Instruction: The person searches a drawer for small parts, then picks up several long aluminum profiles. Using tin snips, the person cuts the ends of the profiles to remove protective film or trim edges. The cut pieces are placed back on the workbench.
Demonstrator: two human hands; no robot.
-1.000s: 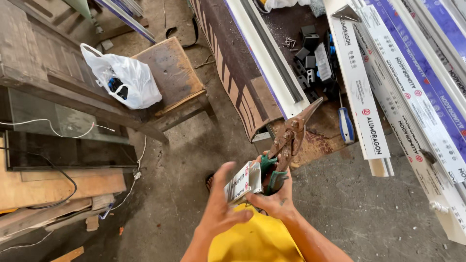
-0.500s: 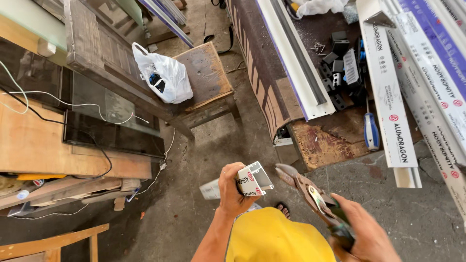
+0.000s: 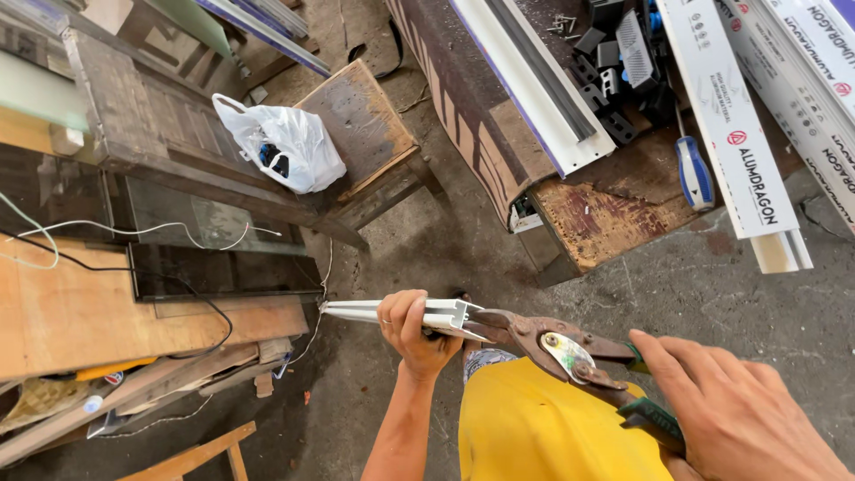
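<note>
1. At about nine o'clock a plywood board (image 3: 80,312) lies flat, a black cable (image 3: 178,289) trailing across it, with dark glass panes (image 3: 214,267) just above.
2. Toward eleven o'clock a white plastic bag (image 3: 285,147) rests against a worn wooden stool (image 3: 361,120).
3. Just left of centre, the left hand (image 3: 414,331) is closed around a white metal profile (image 3: 392,312) — held level, its long end pointing to nine o'clock, its open cut end facing right.
4. At that cut end sit the blades of the tin snips (image 3: 552,343); the tips touch the profile's end, over the person's yellow clothing (image 3: 543,423).
5. At five o'clock the right hand (image 3: 739,414) wraps the snips' green handles, fingers closed on them.
6. Toward one o'clock a rusty table (image 3: 614,209) carries black plastic parts (image 3: 614,62), a blue-handled screwdriver (image 3: 693,169) and long white profiles (image 3: 739,134) — well apart from the hands.
</note>
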